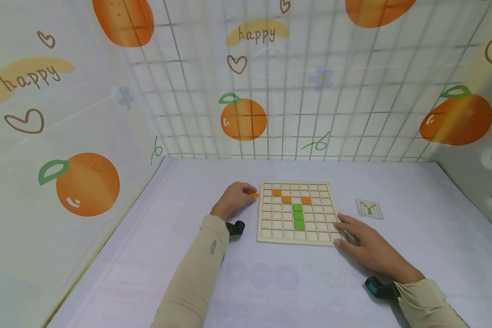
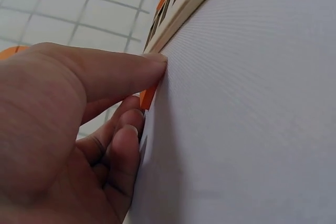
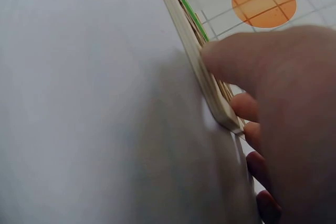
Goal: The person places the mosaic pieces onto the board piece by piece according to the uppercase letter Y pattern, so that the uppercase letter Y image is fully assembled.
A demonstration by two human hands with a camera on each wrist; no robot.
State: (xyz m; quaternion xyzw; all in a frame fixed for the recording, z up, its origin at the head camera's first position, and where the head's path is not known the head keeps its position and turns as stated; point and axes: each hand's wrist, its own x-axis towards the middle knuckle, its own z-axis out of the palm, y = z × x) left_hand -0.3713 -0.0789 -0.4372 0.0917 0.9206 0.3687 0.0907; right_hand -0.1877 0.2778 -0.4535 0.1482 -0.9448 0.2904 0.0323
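A wooden grid board (image 1: 276, 232) lies flat on the table. My left hand (image 1: 234, 198), just off its left edge, pinches a small orange tile (image 2: 148, 97) between thumb and fingers, low over the table. On the board's lower right corner rests my right hand (image 1: 366, 243), thumb and fingertips touching the rim (image 3: 195, 72). Set in the grid are three orange tiles, the upper left tile (image 1: 276, 192), a middle tile (image 1: 286, 199) and a right tile (image 1: 306, 200). Below them runs a column of green tiles (image 1: 298, 215).
To the right of the board lies a small pattern card (image 1: 369, 208) printed with a coloured grid. A pale cloth covers the table (image 1: 270, 291). Behind it stands a wire mesh (image 1: 287, 123) with a fruit-printed sheet, and similar sheets hang at both sides.
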